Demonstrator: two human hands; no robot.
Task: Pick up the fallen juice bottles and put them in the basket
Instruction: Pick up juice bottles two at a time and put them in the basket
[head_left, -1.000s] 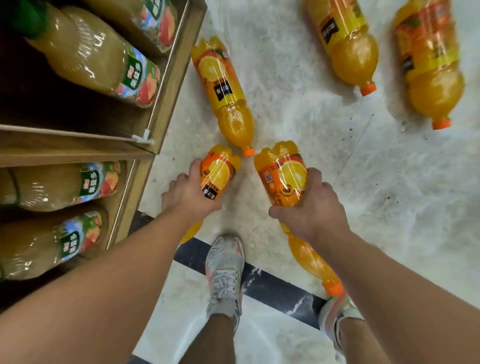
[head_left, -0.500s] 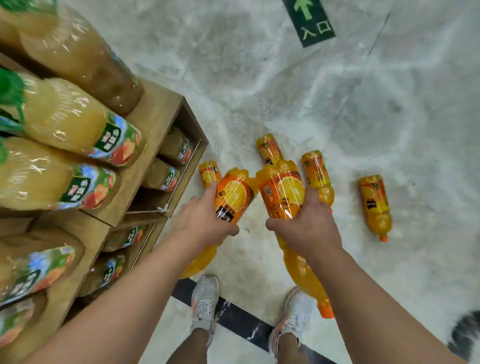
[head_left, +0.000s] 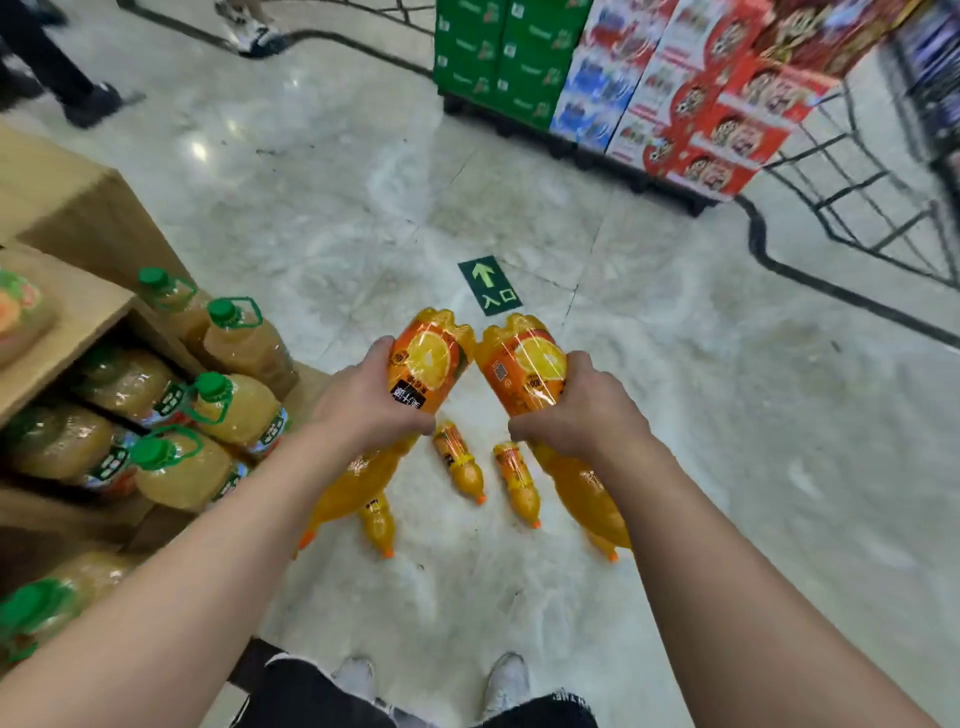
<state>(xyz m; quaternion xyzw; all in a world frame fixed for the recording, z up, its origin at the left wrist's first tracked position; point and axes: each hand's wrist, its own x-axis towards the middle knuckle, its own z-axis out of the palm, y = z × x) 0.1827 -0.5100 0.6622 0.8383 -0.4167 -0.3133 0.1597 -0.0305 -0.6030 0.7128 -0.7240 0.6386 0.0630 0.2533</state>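
Your left hand (head_left: 363, 410) grips one bottle (head_left: 423, 364), your right hand (head_left: 582, 410) another (head_left: 524, 369), caps pointing down toward you. The basket (head_left: 857, 192) lies ahead and right of the right hand, which is nearer. Three bottles (head_left: 460, 462) remain on the floor beneath your hands.

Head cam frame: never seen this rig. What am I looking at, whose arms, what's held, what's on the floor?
There is no robot here. A camera worn on a person's head looks forward and down, so the two bare arms are the wearer's own. The left hand grips one orange juice bottle and the right hand grips another, both caps down. Three more orange bottles lie on the marble floor below. Left is a wooden shelf of green-capped jugs. A black wire basket stands far right.
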